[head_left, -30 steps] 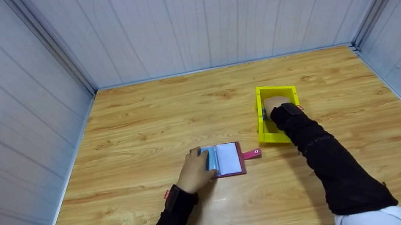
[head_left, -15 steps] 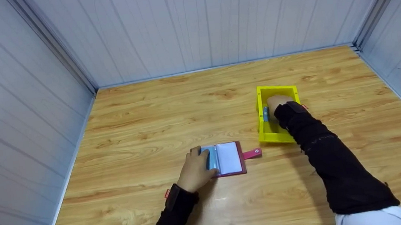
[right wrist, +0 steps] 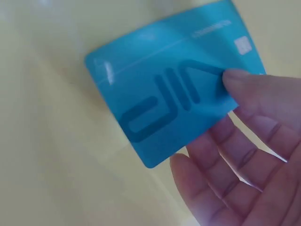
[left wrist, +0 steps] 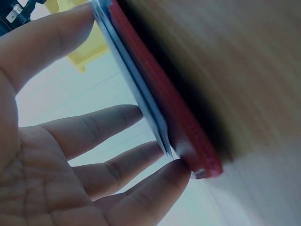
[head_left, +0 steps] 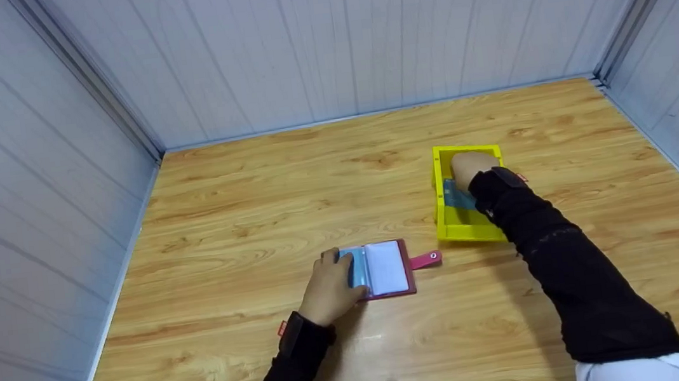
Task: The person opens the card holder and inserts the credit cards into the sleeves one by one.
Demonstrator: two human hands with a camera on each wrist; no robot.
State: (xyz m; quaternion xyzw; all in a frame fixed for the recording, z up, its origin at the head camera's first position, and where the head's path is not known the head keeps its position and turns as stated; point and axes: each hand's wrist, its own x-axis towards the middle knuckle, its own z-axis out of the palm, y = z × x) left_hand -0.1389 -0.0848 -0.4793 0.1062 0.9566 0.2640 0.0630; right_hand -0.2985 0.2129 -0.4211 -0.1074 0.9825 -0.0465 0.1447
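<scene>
On the wooden table lies a small card holder (head_left: 388, 268), spread open, with clear sleeves and a dark red cover. My left hand (head_left: 327, 289) rests on its left half, where a light blue surface shows. In the left wrist view, the outstretched fingertips touch the sleeves and the edge of the red cover. My right hand (head_left: 473, 167) is down inside a yellow box (head_left: 471, 232). Between thumb and fingers it pinches a blue bank card (right wrist: 146, 89) by one end; the card has a chip and a dark line pattern.
A pink strap with a snap (head_left: 427, 260) sticks out from the holder's right side, just short of the box. Pale panel walls (head_left: 322, 39) enclose the table at the back and both sides.
Inside the box my right hand has shifted slightly right and back, and more of the blue card's face shows. My left hand and the card holder stay put.
</scene>
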